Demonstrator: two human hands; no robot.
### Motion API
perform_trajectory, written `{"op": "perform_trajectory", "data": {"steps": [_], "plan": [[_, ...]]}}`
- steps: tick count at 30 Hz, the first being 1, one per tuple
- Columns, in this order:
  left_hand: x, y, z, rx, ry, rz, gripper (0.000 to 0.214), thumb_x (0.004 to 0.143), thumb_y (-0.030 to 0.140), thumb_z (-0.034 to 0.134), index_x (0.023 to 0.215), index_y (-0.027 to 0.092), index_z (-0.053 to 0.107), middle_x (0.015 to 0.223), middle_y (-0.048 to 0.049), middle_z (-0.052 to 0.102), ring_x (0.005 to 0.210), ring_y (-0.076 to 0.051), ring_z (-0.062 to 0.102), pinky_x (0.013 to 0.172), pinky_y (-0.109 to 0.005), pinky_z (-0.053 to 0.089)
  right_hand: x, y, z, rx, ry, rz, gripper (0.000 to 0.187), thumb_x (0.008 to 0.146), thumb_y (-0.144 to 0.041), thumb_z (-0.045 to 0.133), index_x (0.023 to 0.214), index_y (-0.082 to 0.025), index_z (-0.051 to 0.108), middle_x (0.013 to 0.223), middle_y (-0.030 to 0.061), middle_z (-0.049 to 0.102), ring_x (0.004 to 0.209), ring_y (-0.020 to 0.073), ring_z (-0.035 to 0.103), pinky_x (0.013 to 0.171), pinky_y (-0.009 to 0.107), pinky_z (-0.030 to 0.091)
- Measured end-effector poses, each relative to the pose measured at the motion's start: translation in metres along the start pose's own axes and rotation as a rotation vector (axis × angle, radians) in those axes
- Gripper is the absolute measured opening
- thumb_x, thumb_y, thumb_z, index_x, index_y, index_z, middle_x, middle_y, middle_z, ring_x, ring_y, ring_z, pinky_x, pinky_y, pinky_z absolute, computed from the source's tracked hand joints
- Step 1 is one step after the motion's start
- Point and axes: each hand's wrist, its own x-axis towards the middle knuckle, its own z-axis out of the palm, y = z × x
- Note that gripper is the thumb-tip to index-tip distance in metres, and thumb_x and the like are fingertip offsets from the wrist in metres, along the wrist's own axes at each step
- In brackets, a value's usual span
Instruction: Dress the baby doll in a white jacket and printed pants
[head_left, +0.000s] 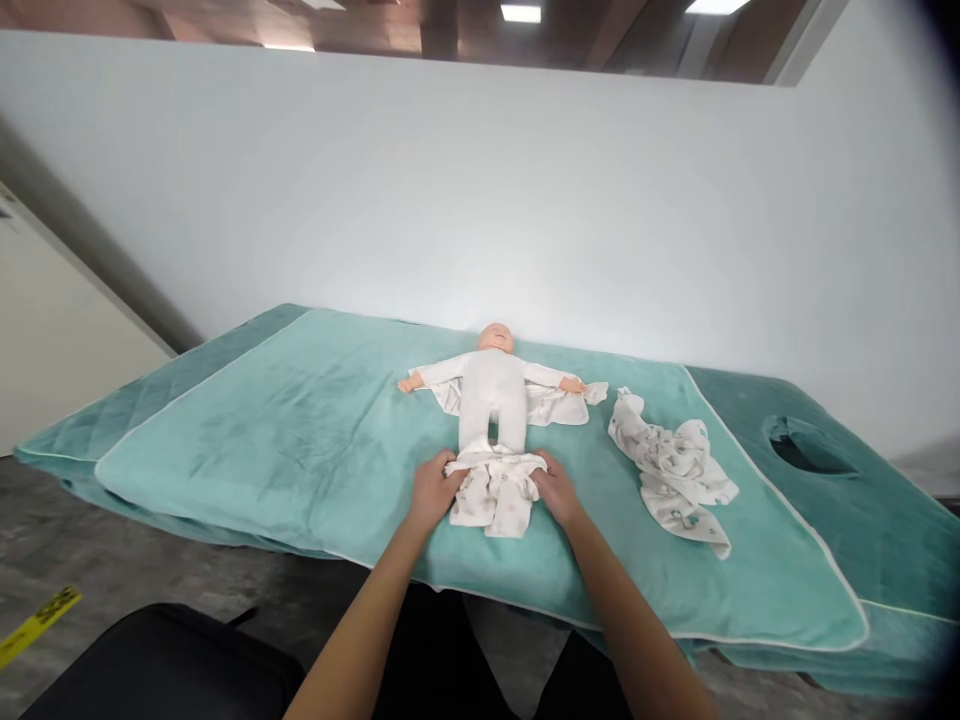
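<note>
1. One baby doll (493, 385) lies on its back in the middle of the table, with the head toward the wall, both arms spread out to the sides and the legs pointing to the person.
2. Two hands are in view, the left hand (433, 490) and the right hand (556, 488), and both belong to the person who wears the camera.
3. One pair of small patterned trousers (495, 490) lies at the doll's feet, touching them, between the two hands.
4. One more patterned garment (673, 470) lies crumpled to the right of the doll, apart from it.
5. One white cloth (551, 404) is spread flat under the doll's body and arms.
6. One teal towel (285, 440) with a white edge covers a padded teal massage table (885, 520), which has one oval hole (810, 447) at its right end.
7. The doll wears a plain white suit; its head and hands look like smooth plastic. The trousers are soft thin fabric, bunched at the waist. The towel looks plush.
8. Both forearms are bare and stretch forward. Each hand is palm down, the fingers closed on one side of the trousers' waist, the left hand on the left edge and the right hand on the right edge.
</note>
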Motion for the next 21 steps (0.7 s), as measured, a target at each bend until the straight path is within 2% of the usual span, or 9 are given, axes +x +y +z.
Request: {"op": "perform_trajectory", "data": {"steps": [3, 4, 6, 8, 9, 12, 15, 19, 21], "plan": [[-0.010, 0.009, -0.005, -0.123, -0.052, -0.036, 0.020, 0.082, 0.041, 0.059, 0.087, 0.022, 0.055, 0.075, 0.0015, 0.056, 0.072, -0.019, 0.054, 0.071, -0.031, 0.044, -0.011, -0.002, -0.003, 0.007, -0.071, -0.004, 0.015, 0.078, -0.036, 0.060, 0.082, -0.022, 0.057, 0.075, -0.0019, 0.058, 0.074, 0.0190, 0.055, 0.068, 0.031, 0.046], [-0.014, 0.011, -0.010, -0.180, -0.096, -0.030, 0.026, 0.081, 0.042, 0.062, 0.096, 0.021, 0.057, 0.084, -0.0002, 0.060, 0.079, -0.020, 0.058, 0.075, -0.032, 0.046, -0.018, -0.003, -0.004, 0.012, -0.111, -0.008, 0.022, 0.077, -0.038, 0.064, 0.091, -0.022, 0.059, 0.082, -0.0008, 0.061, 0.080, 0.0206, 0.058, 0.074, 0.033, 0.048], [-0.025, 0.011, -0.019, -0.267, -0.208, 0.000, 0.051, 0.076, 0.043, 0.072, 0.118, 0.022, 0.054, 0.111, -0.0055, 0.063, 0.102, -0.025, 0.062, 0.089, -0.036, 0.050, -0.034, -0.004, -0.005, 0.002, -0.178, -0.026, 0.050, 0.070, -0.040, 0.075, 0.114, -0.023, 0.058, 0.103, 0.0029, 0.065, 0.097, 0.0258, 0.062, 0.088, 0.039, 0.050], [-0.036, 0.007, -0.024, -0.281, -0.305, 0.048, 0.081, 0.068, 0.041, 0.082, 0.138, 0.025, 0.045, 0.138, -0.0098, 0.054, 0.127, -0.029, 0.054, 0.107, -0.040, 0.044, -0.048, -0.006, -0.003, -0.058, -0.195, -0.046, 0.078, 0.058, -0.039, 0.086, 0.127, -0.026, 0.051, 0.122, 0.0067, 0.062, 0.114, 0.0322, 0.059, 0.100, 0.046, 0.047], [-0.040, 0.004, -0.025, -0.262, -0.330, 0.077, 0.092, 0.064, 0.040, 0.085, 0.144, 0.027, 0.040, 0.146, -0.0104, 0.047, 0.136, -0.030, 0.048, 0.113, -0.041, 0.040, -0.053, -0.006, -0.001, -0.106, -0.175, -0.053, 0.084, 0.054, -0.036, 0.088, 0.128, -0.027, 0.050, 0.126, 0.0079, 0.060, 0.119, 0.0348, 0.057, 0.104, 0.049, 0.045], [-0.047, -0.003, -0.018, -0.171, -0.286, 0.141, 0.101, 0.061, 0.038, 0.088, 0.147, 0.030, 0.038, 0.150, -0.0099, 0.044, 0.141, -0.031, 0.042, 0.119, -0.044, 0.035, -0.060, -0.007, 0.009, -0.234, -0.060, -0.051, 0.068, 0.058, -0.028, 0.081, 0.119, -0.028, 0.053, 0.118, 0.0075, 0.063, 0.113, 0.0364, 0.059, 0.101, 0.053, 0.046], [-0.047, 0.000, -0.005, -0.131, -0.203, 0.142, 0.078, 0.068, 0.032, 0.081, 0.139, 0.028, 0.049, 0.141, -0.0083, 0.054, 0.132, -0.030, 0.052, 0.114, -0.045, 0.041, -0.059, -0.006, 0.018, -0.226, 0.042, 0.003, 0.045, 0.064, -0.026, 0.069, 0.106, -0.028, 0.055, 0.099, 0.0039, 0.067, 0.093, 0.0317, 0.064, 0.087, 0.049, 0.052], [-0.053, 0.022, 0.003, -0.087, -0.162, 0.114, 0.058, 0.070, 0.022, 0.070, 0.127, 0.027, 0.059, 0.132, -0.0068, 0.065, 0.120, -0.030, 0.062, 0.105, -0.044, 0.047, -0.068, -0.007, 0.022, -0.208, 0.171, -0.005, 0.022, 0.068, -0.035, 0.065, 0.086, -0.029, 0.055, 0.077, 0.0021, 0.064, 0.073, 0.0289, 0.062, 0.072, 0.046, 0.051], [-0.061, 0.038, -0.001, -0.067, -0.173, 0.085, 0.054, 0.070, 0.022, 0.068, 0.124, 0.027, 0.061, 0.127, -0.0069, 0.068, 0.115, -0.031, 0.064, 0.100, -0.045, 0.049, -0.079, -0.009, 0.020, -0.235, 0.156, -0.042, 0.017, 0.069, -0.038, 0.067, 0.080, -0.030, 0.056, 0.075, 0.0018, 0.064, 0.072, 0.0297, 0.063, 0.071, 0.047, 0.051]]}}
